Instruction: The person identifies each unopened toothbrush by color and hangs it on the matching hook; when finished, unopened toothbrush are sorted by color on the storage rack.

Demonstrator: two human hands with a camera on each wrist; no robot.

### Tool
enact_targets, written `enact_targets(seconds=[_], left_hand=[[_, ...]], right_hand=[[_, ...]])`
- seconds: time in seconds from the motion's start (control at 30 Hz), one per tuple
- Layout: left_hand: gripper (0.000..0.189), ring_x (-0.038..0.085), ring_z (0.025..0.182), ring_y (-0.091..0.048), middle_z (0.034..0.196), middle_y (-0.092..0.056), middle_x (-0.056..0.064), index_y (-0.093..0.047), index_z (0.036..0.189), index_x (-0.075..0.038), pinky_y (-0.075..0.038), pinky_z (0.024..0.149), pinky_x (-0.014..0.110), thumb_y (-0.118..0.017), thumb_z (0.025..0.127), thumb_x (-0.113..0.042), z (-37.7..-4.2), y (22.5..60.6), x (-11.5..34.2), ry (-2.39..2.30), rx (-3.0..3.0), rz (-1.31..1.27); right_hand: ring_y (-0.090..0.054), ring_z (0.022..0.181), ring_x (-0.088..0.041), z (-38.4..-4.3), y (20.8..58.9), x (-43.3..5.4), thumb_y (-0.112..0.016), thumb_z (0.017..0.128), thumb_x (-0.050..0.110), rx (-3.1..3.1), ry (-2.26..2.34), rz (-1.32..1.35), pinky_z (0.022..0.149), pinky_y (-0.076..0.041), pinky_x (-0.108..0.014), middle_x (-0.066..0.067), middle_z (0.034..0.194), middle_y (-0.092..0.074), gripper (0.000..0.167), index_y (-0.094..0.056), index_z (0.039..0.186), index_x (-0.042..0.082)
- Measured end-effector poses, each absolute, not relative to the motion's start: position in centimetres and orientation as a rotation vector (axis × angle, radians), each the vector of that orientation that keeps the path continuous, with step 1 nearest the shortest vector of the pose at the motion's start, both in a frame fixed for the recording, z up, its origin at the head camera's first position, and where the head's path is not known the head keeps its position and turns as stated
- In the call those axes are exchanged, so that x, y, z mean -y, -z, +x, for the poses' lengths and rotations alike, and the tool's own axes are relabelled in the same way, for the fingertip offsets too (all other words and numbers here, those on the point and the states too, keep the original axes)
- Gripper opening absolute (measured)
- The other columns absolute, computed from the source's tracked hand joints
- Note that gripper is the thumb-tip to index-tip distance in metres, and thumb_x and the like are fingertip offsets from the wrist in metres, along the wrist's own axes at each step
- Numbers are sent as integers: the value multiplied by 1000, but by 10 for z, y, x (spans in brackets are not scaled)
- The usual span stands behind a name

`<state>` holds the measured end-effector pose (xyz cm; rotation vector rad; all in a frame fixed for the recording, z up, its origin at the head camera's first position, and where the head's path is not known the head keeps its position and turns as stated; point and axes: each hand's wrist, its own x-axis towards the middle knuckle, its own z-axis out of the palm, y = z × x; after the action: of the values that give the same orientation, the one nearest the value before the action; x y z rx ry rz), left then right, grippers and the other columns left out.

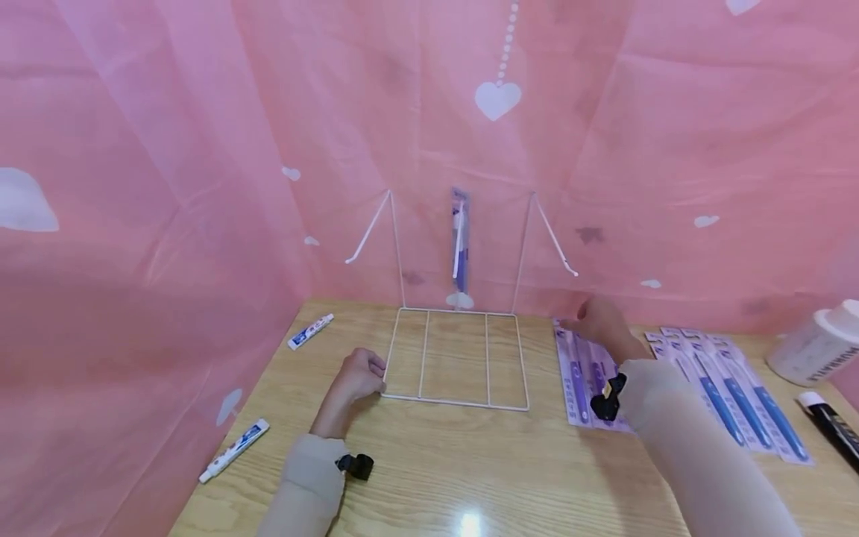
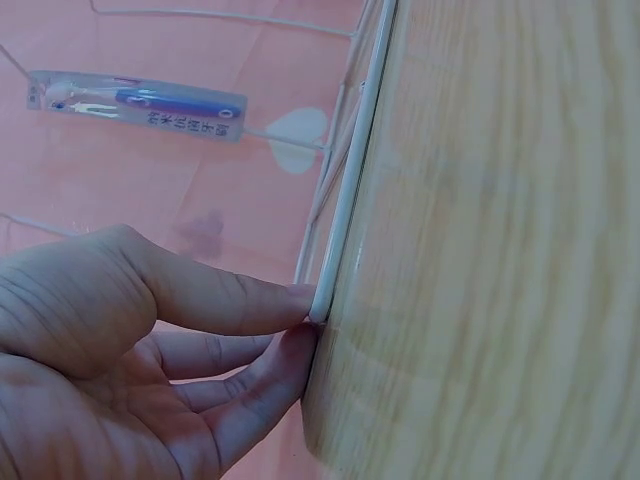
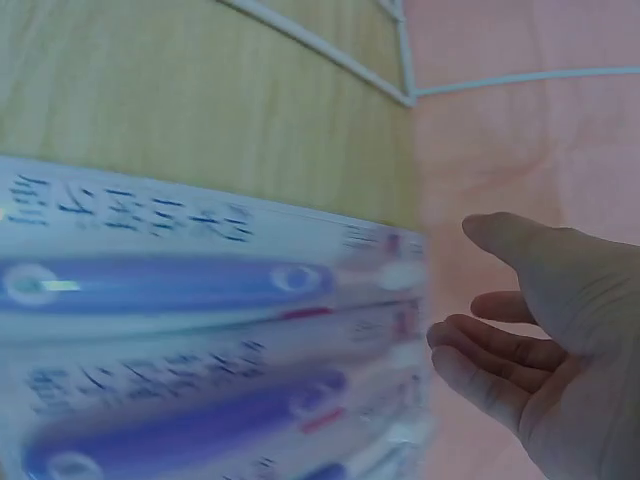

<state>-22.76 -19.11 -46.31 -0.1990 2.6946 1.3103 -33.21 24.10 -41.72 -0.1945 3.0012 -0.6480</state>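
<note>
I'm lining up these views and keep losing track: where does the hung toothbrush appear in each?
Head: toothbrush, slightly right of and above centre.
Left wrist: upper left, lying sideways.
Right wrist: not in it.
Shared landmark: white rack.

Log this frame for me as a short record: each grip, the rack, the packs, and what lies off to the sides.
Left grip: pinches the front-left corner of the white wire rack
Right grip: holds nothing, at the purple toothbrush packs' top ends; contact unclear
Rack load: one toothbrush pack on the middle prong; outer prongs bare
Right side: blue toothbrush packs, white bottle, black tube
Left side: two small white-and-blue tubes
</note>
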Motion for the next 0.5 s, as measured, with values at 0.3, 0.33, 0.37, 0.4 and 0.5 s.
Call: enact_targets(seconds=[0.3, 0.33, 0.37, 0.4, 0.5], left_hand=[[33, 23, 81, -60, 86, -63, 9, -67, 98, 3, -52, 76, 35, -77, 67, 11, -230, 462, 192, -1300, -2699, -189], [33, 23, 81, -60, 86, -63, 9, -67, 98, 4, -52, 76, 35, -77, 67, 11, -230, 462, 193, -1298, -2703, -182], [34, 23, 81, -60, 86, -63, 9, -67, 98, 4, -53, 76, 35, -77, 66, 11, -231, 463, 193, -1298, -2710, -177], [34, 23, 80, -60, 86, -63, 9, -68, 98, 4, -53, 75, 34, -77, 66, 11, -231, 463, 193, -1300, -2714, -174], [34, 23, 80, -60, 86, -63, 9, -68, 97, 4, -53, 74, 34, -77, 65, 12, -231, 464, 194, -1306, -2717, -164]], right_hand=[[-56, 60, -25, -337, 441, -234, -70, 83, 22, -2993, 638, -131, 54, -45, -35, -11, 69, -59, 29, -57, 79, -3], [-56, 59, -24, -338, 442, -234, -69, 83, 22, -3000, 610, -126, 53, -45, -35, -12, 68, -59, 28, -57, 77, -3], [-57, 58, -24, -339, 444, -233, -69, 83, 21, -3007, 598, -120, 52, -46, -35, -12, 67, -59, 27, -57, 77, -3], [-57, 58, -25, -339, 445, -232, -68, 83, 20, -3014, 588, -120, 52, -46, -36, -12, 67, -59, 27, -56, 77, -3], [-56, 61, -26, -341, 447, -229, -71, 81, 20, -3024, 555, -125, 56, -47, -37, -13, 69, -58, 28, -55, 80, -2]])
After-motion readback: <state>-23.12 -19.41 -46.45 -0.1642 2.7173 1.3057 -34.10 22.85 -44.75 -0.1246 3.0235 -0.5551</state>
